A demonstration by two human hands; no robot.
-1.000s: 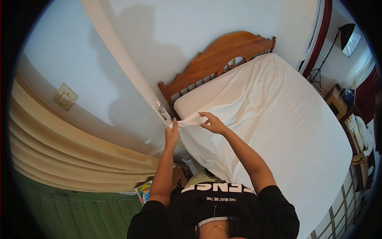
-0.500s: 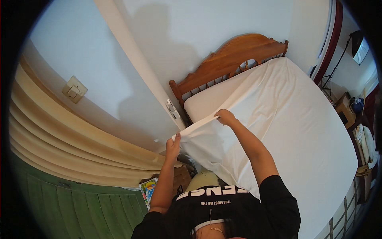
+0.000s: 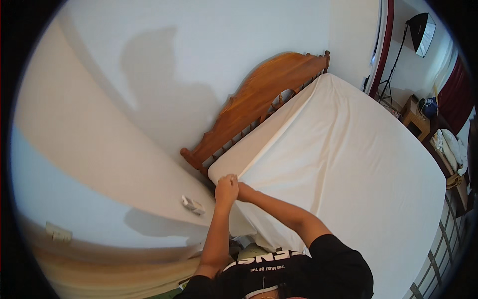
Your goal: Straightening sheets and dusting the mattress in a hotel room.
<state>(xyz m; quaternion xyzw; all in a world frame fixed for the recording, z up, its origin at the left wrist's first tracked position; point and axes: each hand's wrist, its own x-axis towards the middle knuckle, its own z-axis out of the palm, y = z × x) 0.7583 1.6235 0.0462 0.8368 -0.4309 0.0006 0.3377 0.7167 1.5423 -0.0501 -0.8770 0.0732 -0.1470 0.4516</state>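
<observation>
A white bed sheet (image 3: pixel 318 149) covers most of the mattress (image 3: pixel 239 154), its edge pulled taut in a diagonal line from the far headboard corner toward my hands. My left hand (image 3: pixel 227 189) is a fist at the near corner of the mattress, closed on the sheet's edge. Right behind it, my right hand (image 3: pixel 243 191) meets the left one at the same spot. Its fingers are mostly hidden behind the left hand, so their grip does not show. Long wrinkles run across the sheet, and its loose part hangs down near my body.
A carved wooden headboard (image 3: pixel 259 99) stands against the wall beyond the mattress. On the left wall are a small white fixture (image 3: pixel 193 205) and a light switch (image 3: pixel 59 232), above a beige curtain (image 3: pixel 109 269). A softbox lamp (image 3: pixel 423 35) and a wooden box (image 3: pixel 416 117) are at the far right.
My hands, apart along the sheet's edge before, have come together at the mattress corner. The right hand moved left and down. The view has shifted, showing less curtain and green floor.
</observation>
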